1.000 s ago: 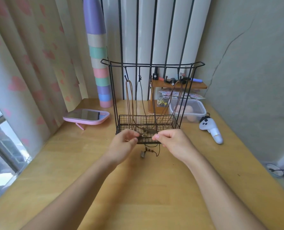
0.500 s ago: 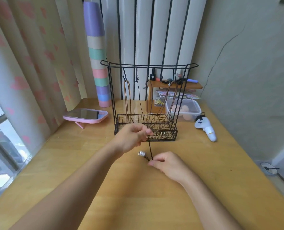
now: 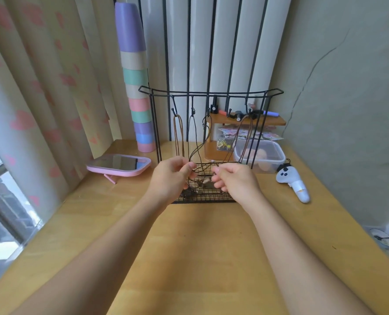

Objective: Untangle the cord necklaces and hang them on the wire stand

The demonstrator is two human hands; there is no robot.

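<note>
Dark cord (image 3: 203, 165) is held stretched between both hands, just above the mesh basket (image 3: 207, 197) at the foot of the wire stand (image 3: 211, 93) on the worktop (image 3: 200, 246).

Left hand (image 3: 172, 178): grip closed, cord pinched at the fingertips. Right hand (image 3: 233, 181): grip closed on the cord the same way.

Pendants (image 3: 202, 184) are bunched in the basket under the hands; which cord each belongs to can't be told. Brown cord (image 3: 178, 135) is already hung on the left hook, and other cords (image 3: 245, 138) hang on hooks further right.

Handling, as judged:
- The cord is light and limp, so no shape is kept. Snagging on the mesh and on neighbouring cords is likely.
- The only real weight is the pendant, so swing is expected.
- The cord is best taken close to the tangle, not at the pendant.
- The loop is to be spread two-handed before it goes over a hook.
- Hard pulls are to be avoided, since knots would be tightened.
</note>
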